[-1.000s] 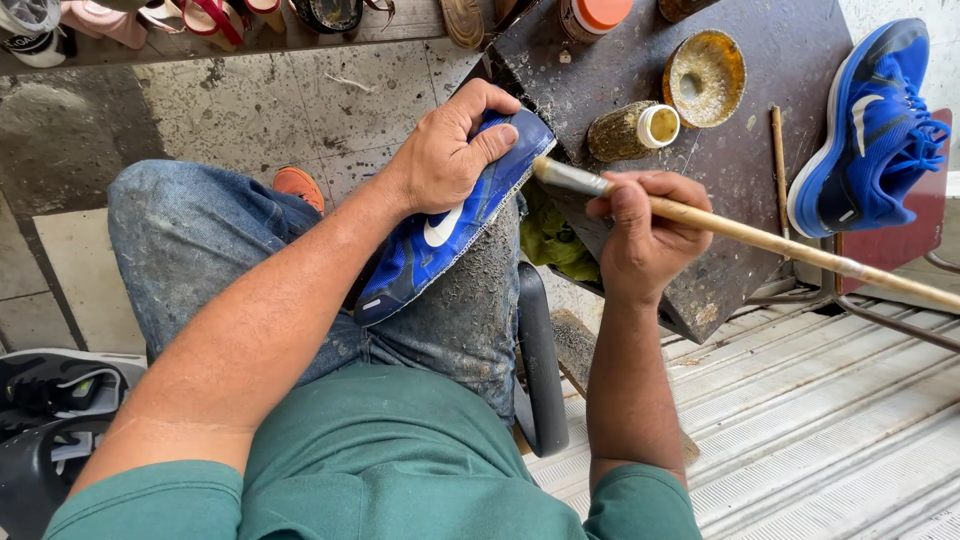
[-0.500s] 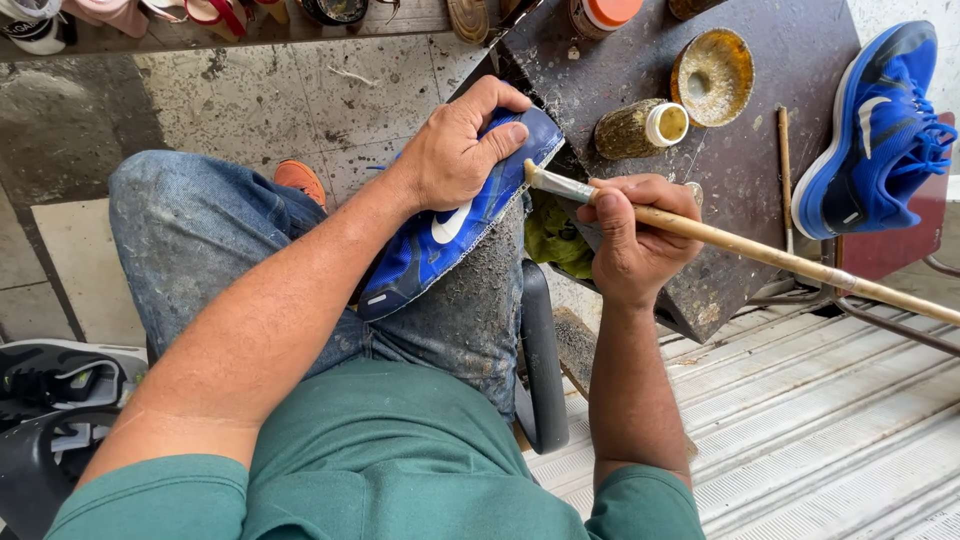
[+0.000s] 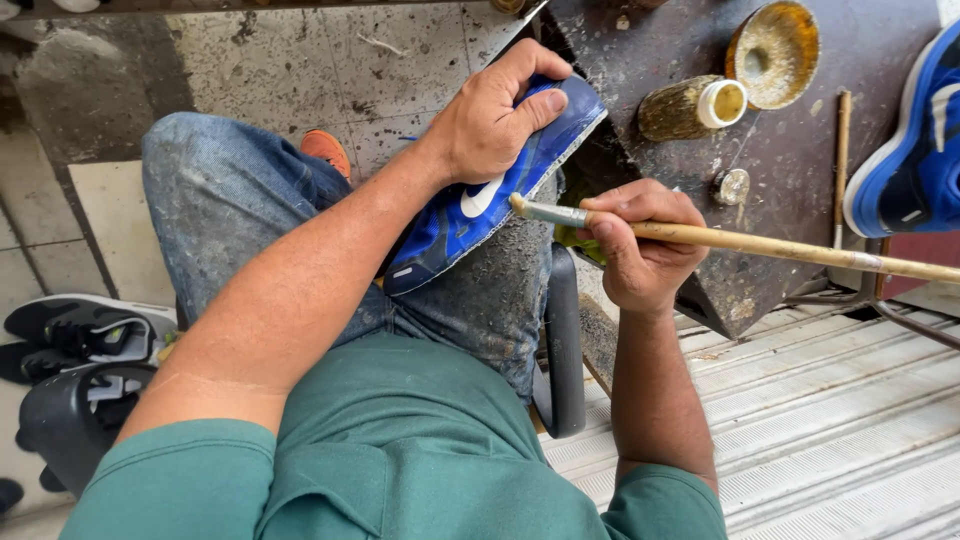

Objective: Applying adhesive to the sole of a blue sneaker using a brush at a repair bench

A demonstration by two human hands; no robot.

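The fingers of the left hand are curled down over the upper side of a blue sports shoe, thumb wrapped on the near edge, so the hand is closed firmly on it. The shoe lies tilted across the person's right knee, its pale sole edge turned toward the dark workboard. The right hand is closed in a writing grip round a long wooden-handled brush, whose metal ferrule and tip touch the shoe's side just below the left hand.

In the head view, compared with the picture half a second earlier, the brush tip has slid down the shoe: it was up near the sole edge by the left thumb, and now it sits lower on the blue side panel beside the white mark. The right hand has dropped with it and the handle lies flatter, running out to the right edge. The left hand has kept its hold on the shoe in the same place. The camera now looks closer, so the shelf at the top has gone out of view.

On the workboard a small stained jar lies on its side, near a round glue-crusted tin. A second blue shoe rests at the right edge. Black shoes lie on the floor at the left.
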